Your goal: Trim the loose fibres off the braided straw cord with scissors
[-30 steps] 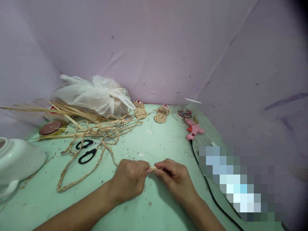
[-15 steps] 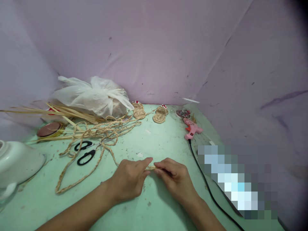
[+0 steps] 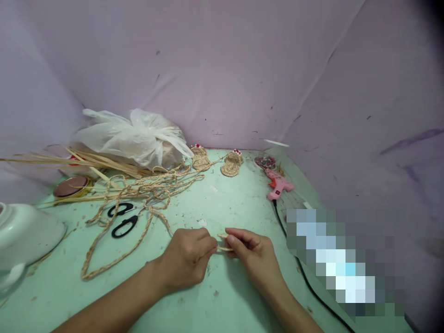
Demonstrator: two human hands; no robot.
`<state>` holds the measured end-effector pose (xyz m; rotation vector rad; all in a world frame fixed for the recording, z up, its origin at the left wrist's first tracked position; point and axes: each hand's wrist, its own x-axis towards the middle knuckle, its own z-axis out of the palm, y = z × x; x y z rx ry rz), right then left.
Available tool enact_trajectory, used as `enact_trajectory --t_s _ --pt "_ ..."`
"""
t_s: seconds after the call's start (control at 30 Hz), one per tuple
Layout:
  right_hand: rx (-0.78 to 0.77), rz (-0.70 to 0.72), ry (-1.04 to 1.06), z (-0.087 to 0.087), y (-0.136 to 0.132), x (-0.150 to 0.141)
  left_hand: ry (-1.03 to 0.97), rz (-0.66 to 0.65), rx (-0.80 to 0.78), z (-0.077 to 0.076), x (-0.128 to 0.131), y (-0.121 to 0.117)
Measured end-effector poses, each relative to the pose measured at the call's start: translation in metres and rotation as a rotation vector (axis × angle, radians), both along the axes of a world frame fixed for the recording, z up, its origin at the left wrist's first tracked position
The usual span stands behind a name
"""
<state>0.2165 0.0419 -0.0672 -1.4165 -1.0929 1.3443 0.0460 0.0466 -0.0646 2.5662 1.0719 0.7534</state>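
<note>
My left hand (image 3: 190, 255) is closed around a braided straw cord (image 3: 118, 267), which trails from behind it in a loop across the table to the left. A short stretch of the cord spans the gap to my right hand (image 3: 252, 252). There, thumb and fingers pinch the cord, bent back so that a short tip points toward the left hand. Black-handled scissors (image 3: 125, 226) lie left of my hands, their blades partly under the tangled cord. Two small woven straw slippers (image 3: 231, 163) with red and white beads stand at the back.
A pink glue gun (image 3: 278, 183) lies at the right, its black cable (image 3: 312, 287) running to the front edge. Beside it is a pixelated patch. A knotted white plastic bag (image 3: 135, 138), straw strips (image 3: 114, 165), a round tin (image 3: 72, 187) and a white pot (image 3: 29, 236) occupy the left.
My left fingers have closed down over the cord. My right hand has shifted its pinch, and the cord end is now folded back where it ran straight before.
</note>
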Motion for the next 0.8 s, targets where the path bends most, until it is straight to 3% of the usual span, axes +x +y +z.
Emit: enact_trajectory --t_s 0.13,0.3,0.57,0.8 --pt "0.009 0.017 -0.055 0.0001 -0.0038 -0.0023 -0.045 0.023 -0.024 -0.0023 0.0002 -0.0011" --pt "0.023 0.064 -0.042 -0.0004 -0.0052 -0.0028 -0.086 0.140 -0.053 -0.0028 0.0017 -0.0030" --pt "0.030 0.123 -0.013 0.0005 -0.0044 -0.0026 -0.011 0.123 -0.010 -0.0054 0.0014 -0.0013" --pt "0.391 0.223 -0.295 -0.0006 -0.0059 0.0045 -0.003 0.213 -0.026 -0.0033 -0.0002 -0.0023"
